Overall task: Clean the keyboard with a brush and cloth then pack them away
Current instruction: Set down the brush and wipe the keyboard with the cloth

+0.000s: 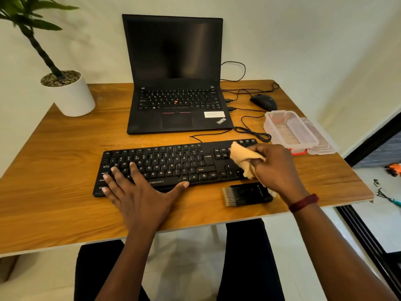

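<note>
Left hand [138, 192] is laid flat, with straight, spread fingers, on the left half of the keyboard [173, 164], which lies along the front edge of the desk [54, 170]. The keyboard is judged to be light, stiff and flat, so it may slide when it is wiped. It is best pressed down from above or lifted by its two short ends. A clear box [273, 131] stands open near the right edge, with its lid [323, 140] just beside it. Such thin plastic is probably light and a little slippery, and should be taken by the rim. The brush [249, 193] lies between the keyboard and the front edge, partly hidden by the right wrist. It should be held by its black body, not by the soft bristles. The cloth [243, 157] is bunched and gripped in the curled fingers of the right hand [277, 170], over the right end of the keyboard. It is soft and limp, so any fold can be pinched.
</note>
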